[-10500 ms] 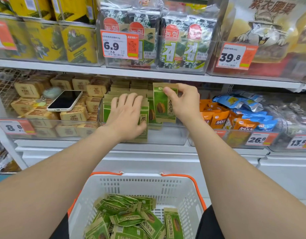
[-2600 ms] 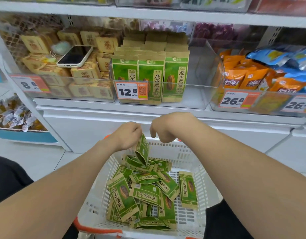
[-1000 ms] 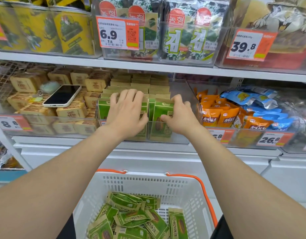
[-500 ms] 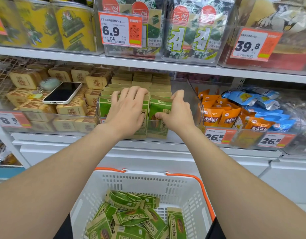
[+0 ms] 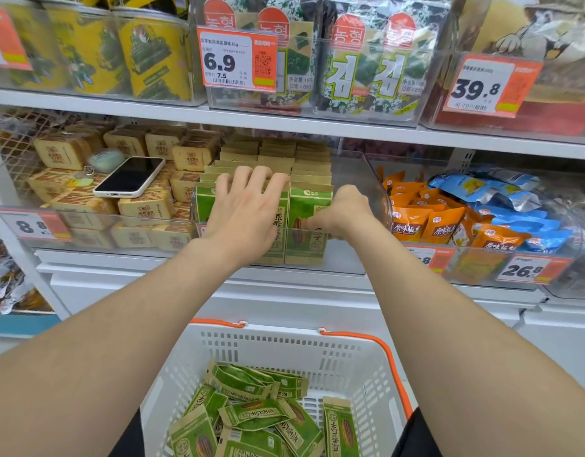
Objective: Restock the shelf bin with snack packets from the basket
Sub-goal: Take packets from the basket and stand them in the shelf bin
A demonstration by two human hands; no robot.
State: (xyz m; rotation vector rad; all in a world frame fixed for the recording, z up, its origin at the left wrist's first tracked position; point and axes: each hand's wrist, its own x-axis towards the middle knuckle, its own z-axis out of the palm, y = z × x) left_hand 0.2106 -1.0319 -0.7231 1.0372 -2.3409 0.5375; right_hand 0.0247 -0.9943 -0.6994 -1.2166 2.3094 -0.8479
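Observation:
Rows of green snack packets (image 5: 306, 209) stand upright in the clear shelf bin (image 5: 347, 258) on the middle shelf. My left hand (image 5: 245, 206) lies flat with spread fingers over the tops and fronts of the front-left packets. At the front right of the bin, my right hand (image 5: 342, 212) pinches the front packet's right side, with its thumb across the packet's face. Below, the white basket (image 5: 357, 361) with orange handles holds several loose green packets (image 5: 261, 417).
A phone (image 5: 129, 176) lies on brown boxed snacks (image 5: 146, 206) in the bin to the left. Orange packets (image 5: 426, 222) and blue packets (image 5: 512, 206) fill the bin on the right. Seaweed packs (image 5: 367, 67) stand on the shelf above.
Both hands came up from the basket to the bin. In the last second my right hand slid a packet down into the front row; my left hand stayed pressed on the packets.

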